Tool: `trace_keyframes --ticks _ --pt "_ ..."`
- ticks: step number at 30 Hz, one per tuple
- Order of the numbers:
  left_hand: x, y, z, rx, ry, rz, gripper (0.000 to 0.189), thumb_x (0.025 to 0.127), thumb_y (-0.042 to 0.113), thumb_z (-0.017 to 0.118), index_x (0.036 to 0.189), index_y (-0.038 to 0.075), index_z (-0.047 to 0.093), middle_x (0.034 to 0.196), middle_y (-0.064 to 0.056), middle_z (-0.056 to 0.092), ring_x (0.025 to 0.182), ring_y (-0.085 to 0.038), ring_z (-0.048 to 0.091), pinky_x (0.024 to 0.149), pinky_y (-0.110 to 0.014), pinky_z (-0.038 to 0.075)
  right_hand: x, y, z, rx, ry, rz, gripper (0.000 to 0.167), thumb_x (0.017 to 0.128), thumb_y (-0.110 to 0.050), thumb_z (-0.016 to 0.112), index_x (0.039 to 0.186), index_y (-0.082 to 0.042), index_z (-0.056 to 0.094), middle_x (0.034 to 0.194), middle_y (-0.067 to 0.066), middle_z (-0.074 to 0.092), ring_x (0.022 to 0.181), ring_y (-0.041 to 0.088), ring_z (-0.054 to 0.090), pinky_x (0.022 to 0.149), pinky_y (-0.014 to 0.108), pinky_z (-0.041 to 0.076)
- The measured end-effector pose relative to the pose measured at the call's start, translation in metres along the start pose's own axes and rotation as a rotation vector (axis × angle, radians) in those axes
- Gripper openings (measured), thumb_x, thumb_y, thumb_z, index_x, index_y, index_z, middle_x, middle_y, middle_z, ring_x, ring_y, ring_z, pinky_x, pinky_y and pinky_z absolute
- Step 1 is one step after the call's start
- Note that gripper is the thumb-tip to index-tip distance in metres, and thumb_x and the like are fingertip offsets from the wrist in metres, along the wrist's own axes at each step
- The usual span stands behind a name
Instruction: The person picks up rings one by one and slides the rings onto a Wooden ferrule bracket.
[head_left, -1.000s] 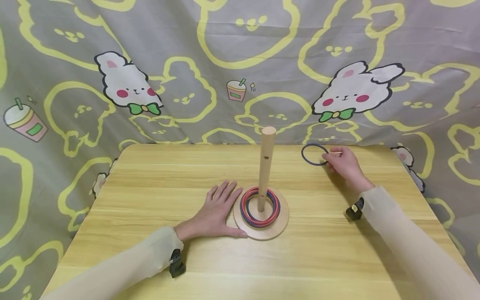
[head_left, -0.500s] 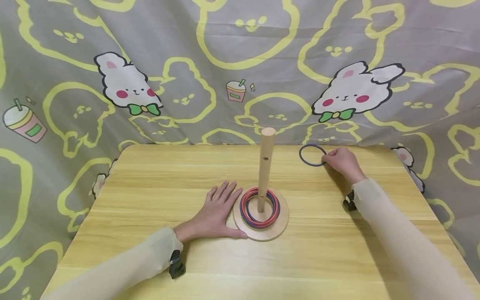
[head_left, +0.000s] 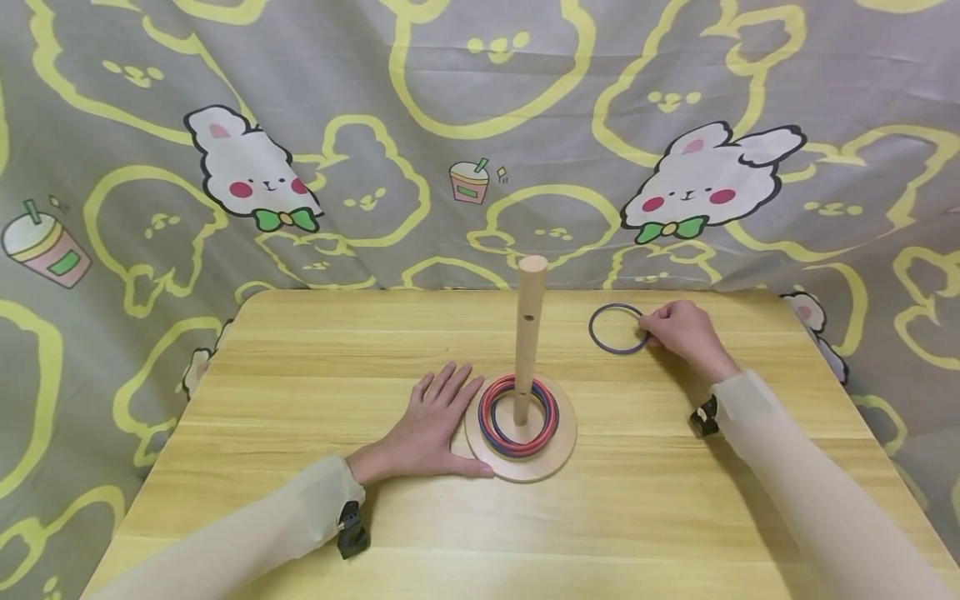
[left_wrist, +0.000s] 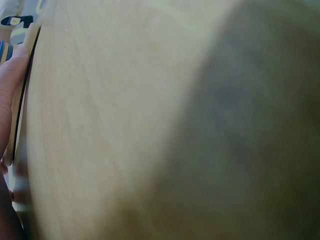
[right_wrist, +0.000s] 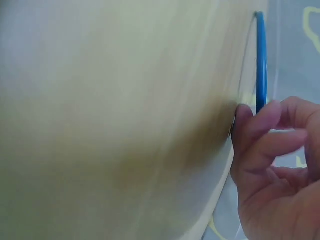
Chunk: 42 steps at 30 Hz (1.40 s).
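Observation:
In the head view my right hand (head_left: 686,332) pinches the right side of a thin dark blue ring (head_left: 591,327), over the table's back right. The right wrist view shows this ring (right_wrist: 261,60) edge-on, bright blue, between thumb and fingers. My left hand (head_left: 426,429) lies with spread fingers beside a round wooden base (head_left: 561,442), its thumb on the base's near left edge. An upright wooden peg (head_left: 529,333) rises from the base. Several red, blue and yellow rings (head_left: 519,452) lie stacked around its foot. In the left wrist view the thumb (left_wrist: 11,75) touches the base's rim.
The pale wooden table (head_left: 300,350) ends at the back against a grey curtain (head_left: 360,67) with yellow outlines and rabbits. More of that curtain hangs along both sides. Small black devices sit at both wrists.
My right hand has brought the blue ring slightly left and nearer to me, and lower. An earlier orange-tan glimpse at the fingertips is gone from sight. The left hand stays in place.

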<state>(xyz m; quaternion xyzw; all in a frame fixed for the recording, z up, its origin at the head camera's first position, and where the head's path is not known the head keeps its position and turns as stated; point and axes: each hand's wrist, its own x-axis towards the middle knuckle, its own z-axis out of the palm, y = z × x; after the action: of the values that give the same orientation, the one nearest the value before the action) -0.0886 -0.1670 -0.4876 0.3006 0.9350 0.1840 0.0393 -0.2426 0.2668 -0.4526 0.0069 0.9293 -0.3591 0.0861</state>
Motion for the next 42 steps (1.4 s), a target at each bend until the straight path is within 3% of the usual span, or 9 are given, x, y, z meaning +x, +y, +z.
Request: trace_keyframes --ticks 8,14,21,26,35,42 --pt "0.001 0.0 0.0 0.003 0.006 0.003 0.135 0.076 0.08 0.082 0.174 0.006 0.025 0.179 -0.023 0.017 0.165 -0.045 0.008 0.127 -0.068 0.009 -0.019 -0.007 0.009 0.231 -0.111 -0.003 0.029 0.105 -0.013 0.065 0.125 0.008 0.063 0.087 0.006 0.073 0.074 0.013 0.067 0.065 0.024 0.057" --pt "-0.001 0.0 0.001 0.01 0.01 0.003 0.135 0.077 0.08 0.082 0.174 0.006 0.024 0.179 -0.023 0.017 0.165 -0.045 0.009 0.126 -0.069 0.01 -0.043 -0.02 0.013 0.224 -0.112 -0.084 0.038 0.106 -0.008 0.062 0.14 0.008 0.062 0.085 0.009 0.072 0.073 0.019 0.068 0.06 0.025 0.053" --pt "-0.001 -0.001 0.002 0.003 0.026 0.008 0.134 0.077 0.078 0.083 0.173 0.005 0.026 0.178 -0.023 0.018 0.164 -0.046 0.01 0.126 -0.069 0.01 -0.069 -0.034 0.011 0.216 -0.071 -0.153 0.037 0.104 -0.006 0.061 0.139 0.003 0.065 0.084 0.008 0.071 0.072 0.027 0.068 0.057 0.026 0.051" --pt "-0.001 -0.001 0.002 -0.002 0.021 0.011 0.134 0.077 0.078 0.083 0.173 0.005 0.026 0.178 -0.024 0.018 0.164 -0.046 0.01 0.126 -0.07 0.01 -0.088 -0.041 0.006 0.268 -0.055 -0.201 0.036 0.105 -0.005 0.062 0.14 0.004 0.065 0.086 0.012 0.071 0.07 0.027 0.068 0.057 0.027 0.053" --pt "0.0 -0.002 0.002 0.004 0.015 0.012 0.133 0.078 0.079 0.082 0.173 0.005 0.026 0.178 -0.023 0.018 0.165 -0.045 0.009 0.126 -0.069 0.01 -0.118 -0.057 -0.006 0.467 -0.077 -0.179 0.039 0.108 -0.008 0.065 0.146 0.003 0.061 0.09 0.009 0.071 0.069 0.017 0.067 0.06 0.026 0.058" --pt "-0.001 -0.001 0.001 -0.005 0.019 0.017 0.133 0.078 0.077 0.083 0.173 0.004 0.026 0.178 -0.024 0.018 0.164 -0.046 0.009 0.126 -0.07 0.01 -0.136 -0.077 -0.02 0.691 -0.075 -0.236 0.026 0.109 -0.004 0.066 0.134 0.0 0.066 0.089 0.012 0.075 0.065 0.015 0.066 0.058 0.023 0.056"
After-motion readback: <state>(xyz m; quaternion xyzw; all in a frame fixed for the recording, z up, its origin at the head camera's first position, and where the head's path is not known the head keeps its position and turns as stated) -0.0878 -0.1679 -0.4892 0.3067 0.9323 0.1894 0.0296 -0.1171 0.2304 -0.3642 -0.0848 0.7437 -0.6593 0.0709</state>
